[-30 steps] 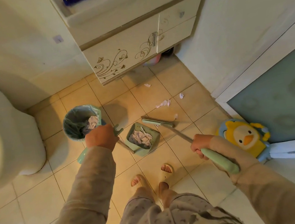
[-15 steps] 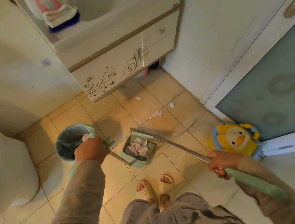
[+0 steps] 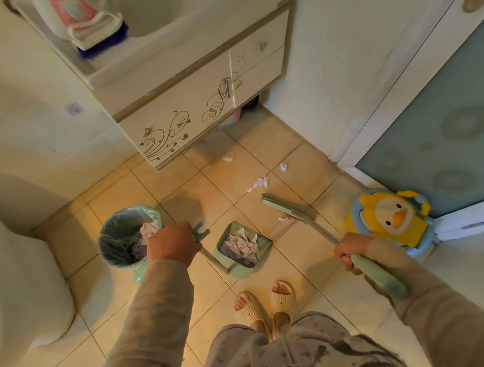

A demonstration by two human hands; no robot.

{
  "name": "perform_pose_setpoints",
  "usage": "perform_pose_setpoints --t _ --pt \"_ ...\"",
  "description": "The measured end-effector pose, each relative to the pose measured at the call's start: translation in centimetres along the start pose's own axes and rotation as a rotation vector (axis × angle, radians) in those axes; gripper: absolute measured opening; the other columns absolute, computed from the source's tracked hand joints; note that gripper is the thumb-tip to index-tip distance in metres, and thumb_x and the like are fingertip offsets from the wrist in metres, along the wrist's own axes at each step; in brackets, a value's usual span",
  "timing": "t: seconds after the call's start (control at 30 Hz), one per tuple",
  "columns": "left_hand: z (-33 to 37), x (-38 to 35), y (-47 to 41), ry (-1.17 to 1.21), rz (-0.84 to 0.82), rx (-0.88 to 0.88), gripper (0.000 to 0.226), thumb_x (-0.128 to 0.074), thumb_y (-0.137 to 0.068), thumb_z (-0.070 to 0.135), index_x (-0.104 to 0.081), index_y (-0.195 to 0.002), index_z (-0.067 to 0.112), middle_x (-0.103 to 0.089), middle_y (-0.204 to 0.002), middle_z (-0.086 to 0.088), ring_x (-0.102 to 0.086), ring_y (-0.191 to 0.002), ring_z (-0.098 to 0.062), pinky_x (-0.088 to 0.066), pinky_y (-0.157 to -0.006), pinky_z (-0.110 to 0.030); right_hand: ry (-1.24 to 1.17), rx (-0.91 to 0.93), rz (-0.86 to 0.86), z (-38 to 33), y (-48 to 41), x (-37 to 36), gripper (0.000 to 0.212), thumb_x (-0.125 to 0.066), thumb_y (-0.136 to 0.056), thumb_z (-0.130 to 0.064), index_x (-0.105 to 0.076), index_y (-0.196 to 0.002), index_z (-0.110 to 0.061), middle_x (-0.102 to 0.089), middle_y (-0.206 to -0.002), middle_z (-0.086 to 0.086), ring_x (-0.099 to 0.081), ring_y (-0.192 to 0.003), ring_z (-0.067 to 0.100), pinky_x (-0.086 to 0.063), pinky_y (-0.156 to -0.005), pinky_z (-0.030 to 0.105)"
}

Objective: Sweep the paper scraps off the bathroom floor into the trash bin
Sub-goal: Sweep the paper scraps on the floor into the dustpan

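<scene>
Head view is showing the left hand (image 3: pixel 172 244) gripping the dustpan (image 3: pixel 242 248) handle, fingers wrapped; the right hand (image 3: pixel 351 250) is clasping the broom (image 3: pixel 286 210). Paper scraps (image 3: pixel 257 184) are lying beyond the dustpan, the trash bin (image 3: pixel 114 244) just left of it. Sweeping those in likely comes next.

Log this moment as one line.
left hand holds dustpan handle | right hand holds broom | scraps left on floor | bin part-filled
</scene>
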State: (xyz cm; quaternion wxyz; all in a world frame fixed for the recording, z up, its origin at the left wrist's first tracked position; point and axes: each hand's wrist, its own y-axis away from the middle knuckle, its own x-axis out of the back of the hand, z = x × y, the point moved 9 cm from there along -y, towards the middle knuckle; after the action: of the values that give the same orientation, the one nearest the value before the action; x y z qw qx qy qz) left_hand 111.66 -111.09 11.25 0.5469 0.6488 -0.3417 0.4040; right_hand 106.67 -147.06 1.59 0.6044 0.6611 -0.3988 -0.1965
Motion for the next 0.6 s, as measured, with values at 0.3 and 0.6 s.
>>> perform_pose_setpoints --t 0.3,0.6 --pt "0.1 0.4 -1.4 -0.025 0.003 -0.043 0.031 -0.060 -0.090 0.039 -0.061 -0.111 0.018 -0.069 -0.099 -0.004 -0.067 -0.091 -0.021 -0.056 -0.084 -0.035 -0.370 -0.051 -0.205 4.2 0.5 -0.6 0.038 -0.037 -0.094 -0.005 -0.036 -0.057 -0.013 -0.036 -0.035 -0.001 -0.035 -0.029 0.008 -0.027 -0.032 0.014" --pt "-0.1 0.4 -1.6 0.003 0.029 -0.040 0.032 -0.062 -0.087 0.043 -0.063 -0.108 0.019 -0.069 -0.097 -0.003 -0.067 -0.090 -0.021 -0.055 -0.083 -0.034 -0.354 -0.003 -0.148 2.9 1.7 -1.6 0.027 -0.038 -0.090 0.006 -0.036 -0.068 -0.009 -0.038 -0.041 0.002 -0.036 -0.026 0.009 -0.029 -0.037 0.009"
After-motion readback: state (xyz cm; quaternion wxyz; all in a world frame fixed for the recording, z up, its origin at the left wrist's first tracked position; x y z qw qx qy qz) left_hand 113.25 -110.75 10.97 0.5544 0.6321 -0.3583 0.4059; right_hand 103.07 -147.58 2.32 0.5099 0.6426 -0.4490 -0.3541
